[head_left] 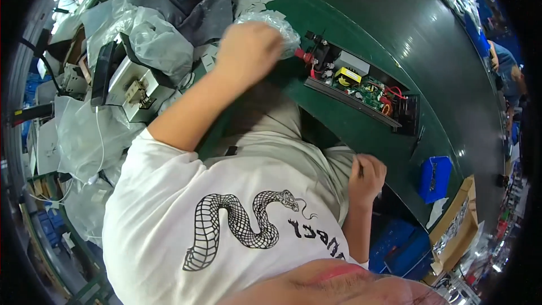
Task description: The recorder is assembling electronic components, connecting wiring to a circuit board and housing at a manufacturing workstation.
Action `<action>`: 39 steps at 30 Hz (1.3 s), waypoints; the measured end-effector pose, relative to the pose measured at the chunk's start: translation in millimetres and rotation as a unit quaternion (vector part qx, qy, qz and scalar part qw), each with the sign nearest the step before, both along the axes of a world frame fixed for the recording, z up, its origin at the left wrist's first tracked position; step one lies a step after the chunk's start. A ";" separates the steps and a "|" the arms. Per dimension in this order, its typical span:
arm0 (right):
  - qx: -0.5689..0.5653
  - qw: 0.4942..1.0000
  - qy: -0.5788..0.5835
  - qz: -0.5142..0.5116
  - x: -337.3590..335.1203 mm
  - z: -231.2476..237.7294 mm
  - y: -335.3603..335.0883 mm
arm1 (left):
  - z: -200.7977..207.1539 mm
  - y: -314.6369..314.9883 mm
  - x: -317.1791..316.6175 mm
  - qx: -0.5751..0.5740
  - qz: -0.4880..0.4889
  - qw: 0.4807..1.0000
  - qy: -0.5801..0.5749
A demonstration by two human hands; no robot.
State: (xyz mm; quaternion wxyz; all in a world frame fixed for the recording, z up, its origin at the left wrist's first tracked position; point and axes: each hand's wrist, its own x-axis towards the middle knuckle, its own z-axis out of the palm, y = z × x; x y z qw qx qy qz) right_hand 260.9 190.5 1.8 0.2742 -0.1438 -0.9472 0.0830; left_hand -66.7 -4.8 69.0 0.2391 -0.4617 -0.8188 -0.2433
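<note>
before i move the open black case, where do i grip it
Probably by the long side walls, from above: the black case lies open-topped, leaving the circuit board bare between them, and a red part sticks out at its left end.

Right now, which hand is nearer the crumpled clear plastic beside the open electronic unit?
The left hand, close beside that crumpled clear plastic; the right hand is farther off, lower in view, near the leg.
</note>
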 end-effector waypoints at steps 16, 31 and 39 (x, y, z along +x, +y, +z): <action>-0.121 0.991 0.018 0.063 -33.2 15.3 -26.5 | -23.5 -41.9 -30.9 -0.142 0.057 0.983 -0.103; -0.057 0.989 0.126 0.044 -61.1 38.1 -53.1 | -25.2 28.8 136.6 0.189 -0.177 0.492 -0.831; 0.029 0.994 0.101 0.032 -61.0 40.3 -60.6 | -41.6 26.1 142.4 0.176 -0.166 0.438 -0.866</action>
